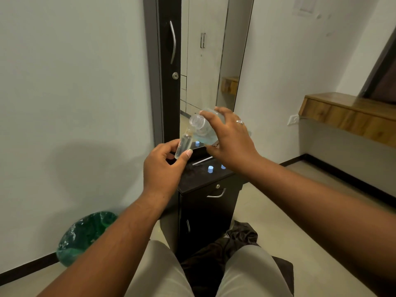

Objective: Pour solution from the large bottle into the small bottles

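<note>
My right hand grips the large clear bottle, tipped on its side with its open mouth pointing left and down. Pale bluish liquid lies in its lower part. My left hand holds a small clear bottle between thumb and fingers, tilted, its neck just under the large bottle's mouth. The small bottle looks partly filled. Both are held above the dark cabinet top.
Three blue-capped small bottles stand on the cabinet top, one partly hidden by my right wrist. The cabinet has a drawer handle. A green bin stands at the left wall, dark cloth by my knees, a wooden shelf at right.
</note>
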